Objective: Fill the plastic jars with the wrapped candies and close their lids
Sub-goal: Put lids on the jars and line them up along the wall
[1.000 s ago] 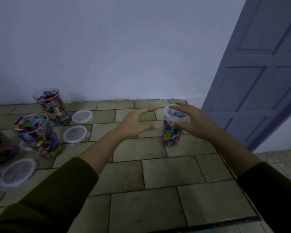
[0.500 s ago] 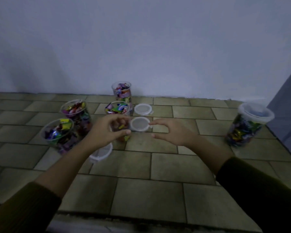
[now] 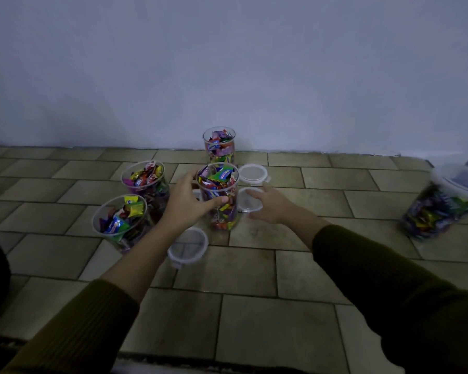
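Taking the jar in the left hand's grip (image 3: 219, 197) as landmark and going left to right: far to its left and nearer the camera, an open jar full of candies (image 3: 122, 221); behind that, a 2nd open full jar (image 3: 146, 182). Left hand (image 3: 185, 202) wrapped around the landmark jar's near side, thumb across the front, holding it upright on the tiled floor (image 3: 254, 273). Just below-left of it, a loose lid (image 3: 188, 245). Behind it against the wall, a 3rd open jar (image 3: 219, 143). Immediately to its right, 2 lids: the farther one (image 3: 253, 174), and the nearer lid (image 3: 250, 199) under the spread right hand (image 3: 268, 209), fingers wide, not yet closed on it. Far right, 1 lidded jar (image 3: 441, 209), tilted. Best done by pinching the nearer lid's rim, keeping the jar steady, seating the lid level, then pressing evenly around the edge
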